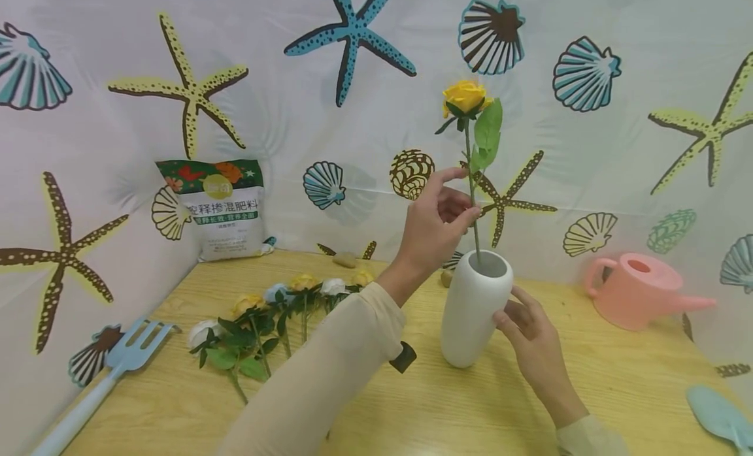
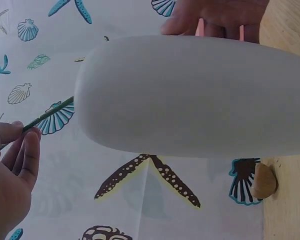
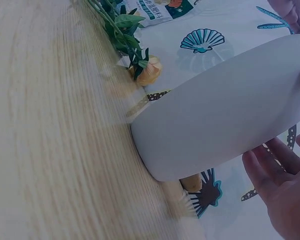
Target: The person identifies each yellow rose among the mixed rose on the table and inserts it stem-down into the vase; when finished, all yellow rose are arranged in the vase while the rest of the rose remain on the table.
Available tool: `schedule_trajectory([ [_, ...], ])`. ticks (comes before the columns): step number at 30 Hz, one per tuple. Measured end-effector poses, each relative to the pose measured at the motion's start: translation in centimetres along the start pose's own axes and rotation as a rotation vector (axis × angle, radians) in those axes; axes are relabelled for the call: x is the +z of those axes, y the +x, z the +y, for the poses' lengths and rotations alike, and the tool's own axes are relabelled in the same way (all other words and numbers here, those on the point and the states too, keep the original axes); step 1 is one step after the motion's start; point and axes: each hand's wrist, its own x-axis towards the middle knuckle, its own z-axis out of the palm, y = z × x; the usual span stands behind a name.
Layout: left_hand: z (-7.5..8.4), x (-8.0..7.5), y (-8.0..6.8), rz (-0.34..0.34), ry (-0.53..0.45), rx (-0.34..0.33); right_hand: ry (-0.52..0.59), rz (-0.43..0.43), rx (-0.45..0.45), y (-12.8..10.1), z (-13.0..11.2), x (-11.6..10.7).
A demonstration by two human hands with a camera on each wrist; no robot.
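Note:
My left hand (image 1: 438,214) pinches the green stem of a yellow rose (image 1: 465,98) between thumb and fingertips. The bloom and a green leaf rise above that hand, and the lower stem goes down into the mouth of a white vase (image 1: 473,319). In the left wrist view the stem (image 2: 55,110) shows between the fingers and the vase rim. Lower down, my right hand (image 1: 538,351) holds the vase's right side. The right wrist view has its thumb on one side of the vase (image 3: 225,110) and its fingers on the other.
Several white, yellow and blue roses (image 1: 250,306) lie at the left of the wooden table (image 1: 400,417). A fertilizer bag (image 1: 226,214) stands at the back left, a blue hand fork (image 1: 126,355) in front. Rightward are a pink watering can (image 1: 638,296) and a light-blue trowel (image 1: 720,413).

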Motion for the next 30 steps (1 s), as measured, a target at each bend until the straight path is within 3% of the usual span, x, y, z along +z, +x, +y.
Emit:
schedule_trajectory([
  [10,-1.4,0.5,-1.0,-0.061,0.046,-0.057,0.005,-0.002,-0.019,0.2,-0.1,0.0],
  [17,-2.0,1.0,-1.2,-0.111,0.043,-0.135,-0.003,-0.012,-0.002,0.2,-0.1,-0.2],
  [30,-2.1,1.5,-1.6,-0.127,0.101,-0.235,-0.024,-0.020,0.029,0.1,0.0,0.0],
])
